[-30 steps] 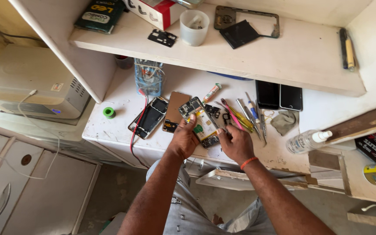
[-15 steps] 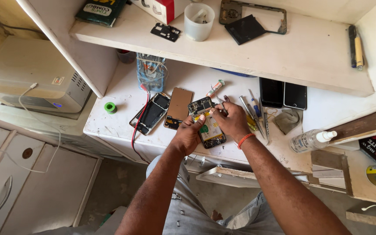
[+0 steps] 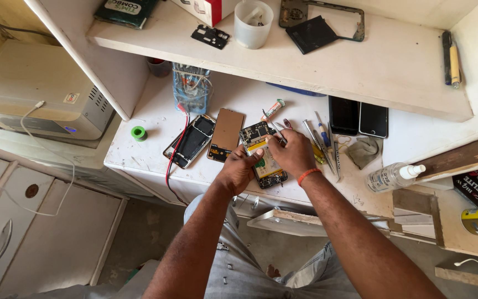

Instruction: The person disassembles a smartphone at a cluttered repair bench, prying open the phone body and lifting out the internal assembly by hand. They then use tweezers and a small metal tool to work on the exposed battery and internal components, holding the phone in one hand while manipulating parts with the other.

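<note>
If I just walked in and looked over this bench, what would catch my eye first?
Probably the opened phone with its bare circuit board at the white bench's front edge, with the left hand steadying it and the right hand working a thin tool over it. Left of it lie a copper-coloured panel and a second opened phone.

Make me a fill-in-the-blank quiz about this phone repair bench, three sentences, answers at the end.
1. Both hands, left hand and right hand, rest on an opened ____ with its circuit board exposed.
2. The small roll of tape on the white worktop is ____ in colour.
3. The white cup stands on the ____ above the worktop.

Missing words: phone; green; shelf
</note>
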`<control>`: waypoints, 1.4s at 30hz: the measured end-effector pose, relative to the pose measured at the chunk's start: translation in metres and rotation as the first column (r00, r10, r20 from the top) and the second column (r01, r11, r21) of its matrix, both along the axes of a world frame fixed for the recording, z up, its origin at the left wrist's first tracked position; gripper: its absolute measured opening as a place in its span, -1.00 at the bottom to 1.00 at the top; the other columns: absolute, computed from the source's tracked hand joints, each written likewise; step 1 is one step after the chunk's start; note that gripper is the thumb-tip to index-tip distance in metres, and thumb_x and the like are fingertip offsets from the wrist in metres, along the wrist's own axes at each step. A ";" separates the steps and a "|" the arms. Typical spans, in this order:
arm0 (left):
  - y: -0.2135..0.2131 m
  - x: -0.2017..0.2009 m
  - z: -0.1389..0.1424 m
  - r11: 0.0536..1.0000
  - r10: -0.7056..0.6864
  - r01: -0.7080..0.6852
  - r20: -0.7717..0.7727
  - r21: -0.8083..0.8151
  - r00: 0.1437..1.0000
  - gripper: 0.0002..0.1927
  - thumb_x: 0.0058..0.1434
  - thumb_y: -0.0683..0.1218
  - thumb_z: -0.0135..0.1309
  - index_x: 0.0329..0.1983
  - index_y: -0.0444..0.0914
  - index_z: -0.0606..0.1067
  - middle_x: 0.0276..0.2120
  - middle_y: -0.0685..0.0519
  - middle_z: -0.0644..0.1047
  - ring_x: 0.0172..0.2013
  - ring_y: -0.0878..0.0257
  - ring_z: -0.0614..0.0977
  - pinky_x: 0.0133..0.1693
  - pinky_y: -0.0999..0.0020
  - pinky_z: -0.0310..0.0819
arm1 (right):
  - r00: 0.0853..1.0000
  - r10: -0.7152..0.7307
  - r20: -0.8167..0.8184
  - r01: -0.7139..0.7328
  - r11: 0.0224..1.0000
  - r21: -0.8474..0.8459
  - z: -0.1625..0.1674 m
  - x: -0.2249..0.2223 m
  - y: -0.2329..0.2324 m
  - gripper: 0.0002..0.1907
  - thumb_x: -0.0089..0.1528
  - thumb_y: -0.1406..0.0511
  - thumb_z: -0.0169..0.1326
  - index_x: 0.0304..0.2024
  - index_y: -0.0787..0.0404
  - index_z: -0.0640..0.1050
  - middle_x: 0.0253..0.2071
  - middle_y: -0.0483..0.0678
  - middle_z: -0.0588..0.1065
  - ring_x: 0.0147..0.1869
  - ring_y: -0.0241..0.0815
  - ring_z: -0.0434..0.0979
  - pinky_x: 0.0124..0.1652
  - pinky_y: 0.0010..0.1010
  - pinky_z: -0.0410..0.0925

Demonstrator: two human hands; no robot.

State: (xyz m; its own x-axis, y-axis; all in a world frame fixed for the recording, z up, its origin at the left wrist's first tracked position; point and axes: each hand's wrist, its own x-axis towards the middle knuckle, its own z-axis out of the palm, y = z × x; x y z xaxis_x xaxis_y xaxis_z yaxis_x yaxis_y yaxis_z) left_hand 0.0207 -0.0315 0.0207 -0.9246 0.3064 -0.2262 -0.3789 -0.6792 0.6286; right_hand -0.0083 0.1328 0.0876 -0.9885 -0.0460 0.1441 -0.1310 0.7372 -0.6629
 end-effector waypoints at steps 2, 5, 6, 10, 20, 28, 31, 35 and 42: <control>-0.001 0.001 0.000 0.999 0.024 -0.024 0.002 0.026 1.000 -0.74 0.31 -0.17 0.14 0.05 -0.25 0.45 -0.02 -0.02 0.62 0.00 0.14 0.65 0.13 0.03 0.58 | 0.999 0.030 0.025 -0.029 0.999 -0.037 -0.001 0.005 0.005 -0.64 0.23 0.06 0.19 -0.39 0.22 0.60 -0.57 -0.03 0.55 -0.51 -0.22 0.55 -0.46 -0.32 0.38; -0.001 0.000 0.000 0.993 0.080 -0.082 0.032 0.081 0.996 -0.74 0.31 -0.19 0.12 0.05 -0.24 0.45 -0.01 -0.02 0.62 0.01 0.15 0.65 0.15 0.05 0.57 | 0.995 0.094 0.037 -0.093 0.995 -0.022 -0.006 0.015 0.018 -0.58 0.21 0.00 0.23 -0.45 0.23 0.59 -0.61 -0.10 0.50 -0.55 -0.31 0.47 -0.51 -0.37 0.31; -0.002 -0.001 0.000 0.989 0.104 -0.109 0.048 0.100 0.993 -0.75 0.31 -0.19 0.12 0.05 -0.24 0.45 -0.01 -0.02 0.63 0.02 0.16 0.65 0.15 0.06 0.56 | 0.992 0.116 0.059 -0.114 0.993 -0.026 -0.008 0.018 0.024 -0.56 0.22 0.01 0.24 -0.45 0.25 0.60 -0.62 -0.10 0.48 -0.55 -0.32 0.44 -0.51 -0.37 0.29; 0.000 -0.002 -0.002 0.988 0.102 -0.105 0.032 0.110 0.994 -0.74 0.34 -0.18 0.12 0.07 -0.25 0.41 -0.01 -0.03 0.62 0.02 0.14 0.65 0.14 0.05 0.58 | 0.969 0.204 0.138 -0.192 0.977 -0.094 -0.022 0.028 0.046 -0.58 0.24 0.04 0.25 -0.43 0.27 0.63 -0.62 -0.11 0.47 -0.51 -0.38 0.35 -0.48 -0.40 0.25; 0.007 0.003 0.015 0.989 0.078 -0.072 0.040 -0.126 0.996 -0.52 0.27 0.00 0.17 0.19 -0.13 0.29 0.04 -0.13 0.56 0.03 0.01 0.63 0.09 -0.04 0.57 | 0.992 0.090 -0.089 -0.105 0.978 -0.178 -0.020 0.034 0.045 -0.66 0.31 0.14 0.23 -0.36 0.29 0.60 -0.51 -0.06 0.51 -0.45 -0.34 0.41 -0.40 -0.42 0.34; 0.006 0.001 0.009 0.990 0.039 -0.035 0.031 -0.140 0.999 -0.31 0.34 0.18 0.05 0.27 -0.45 0.29 0.06 -0.25 0.50 0.08 -0.04 0.60 0.15 -0.07 0.54 | 0.906 0.303 -0.295 -0.297 0.952 0.067 0.012 0.069 0.006 -0.70 0.21 0.12 0.29 -0.26 0.22 0.67 -0.36 -0.04 0.54 -0.40 -0.20 0.54 -0.39 -0.36 0.41; 0.002 -0.002 0.001 0.999 0.047 -0.047 0.050 0.008 0.998 -0.39 0.41 0.11 -0.15 0.27 -0.48 0.32 0.06 -0.25 0.53 0.03 -0.02 0.63 0.11 0.02 0.55 | 0.916 0.298 -0.268 -0.321 0.946 -0.046 0.015 0.072 0.005 -0.63 0.21 0.09 0.29 -0.13 0.24 0.65 -0.37 -0.03 0.54 -0.42 -0.20 0.55 -0.41 -0.41 0.42; -0.005 0.000 0.000 0.999 -0.018 0.017 0.012 0.036 1.000 -0.38 0.39 0.07 -0.37 0.25 -0.47 0.39 0.01 -0.20 0.60 0.01 0.01 0.66 -0.05 0.07 0.53 | 0.976 0.104 -0.191 -0.142 0.970 -0.198 0.000 0.063 0.030 -0.69 0.22 0.17 0.23 -0.13 0.26 0.65 -0.30 -0.01 0.57 -0.39 -0.15 0.59 -0.37 -0.40 0.45; -0.005 0.003 0.013 0.994 0.034 -0.038 0.048 0.100 0.998 -0.46 0.25 -0.11 -0.33 0.26 -0.40 0.33 0.05 -0.13 0.60 0.09 0.00 0.63 0.07 0.01 0.57 | 0.965 -0.108 -0.241 0.110 0.994 -0.006 -0.042 0.042 0.096 -0.64 0.27 0.40 0.00 0.09 0.29 0.61 -0.18 0.13 0.53 -0.15 0.01 0.58 -0.09 -0.25 0.44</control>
